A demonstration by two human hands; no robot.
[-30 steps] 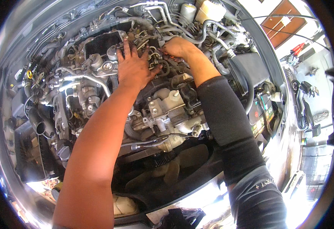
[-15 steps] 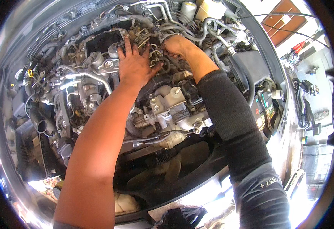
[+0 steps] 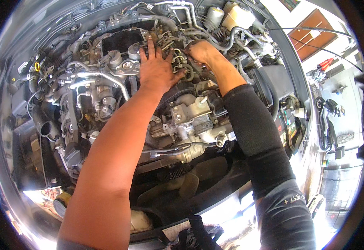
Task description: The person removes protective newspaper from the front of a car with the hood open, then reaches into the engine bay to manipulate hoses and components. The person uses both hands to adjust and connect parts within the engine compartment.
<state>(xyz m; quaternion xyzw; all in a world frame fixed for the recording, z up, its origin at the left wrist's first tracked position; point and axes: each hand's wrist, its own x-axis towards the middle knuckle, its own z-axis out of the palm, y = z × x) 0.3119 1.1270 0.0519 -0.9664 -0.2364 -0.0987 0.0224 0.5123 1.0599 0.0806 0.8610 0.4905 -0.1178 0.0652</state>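
Observation:
My left hand [image 3: 157, 71] lies on top of a car engine, its fingers spread. Its fingertips reach the metal pipes and fittings beside a dark rectangular opening [image 3: 120, 43]. Just to its right, my right hand [image 3: 203, 53] is curled down among hoses, with the fingers bent inward. Whatever those fingers grip is hidden behind the hand and the parts around it. Between the two hands run thin looped metal pipes [image 3: 179, 58]. Nearer to me sits a pale metal housing [image 3: 193, 109] with bolts on it.
A silver curved pipe [image 3: 107, 77] crosses the engine's left side. A black box [image 3: 275, 81] and a battery [image 3: 289, 123] stand at the right. A yellowish reservoir [image 3: 237, 16] is at the back. An open black hose end [image 3: 46, 130] points up at the left.
The whole view has shifted a little, so the engine appears slightly farther right and lower. Both hands keep the same places on the engine.

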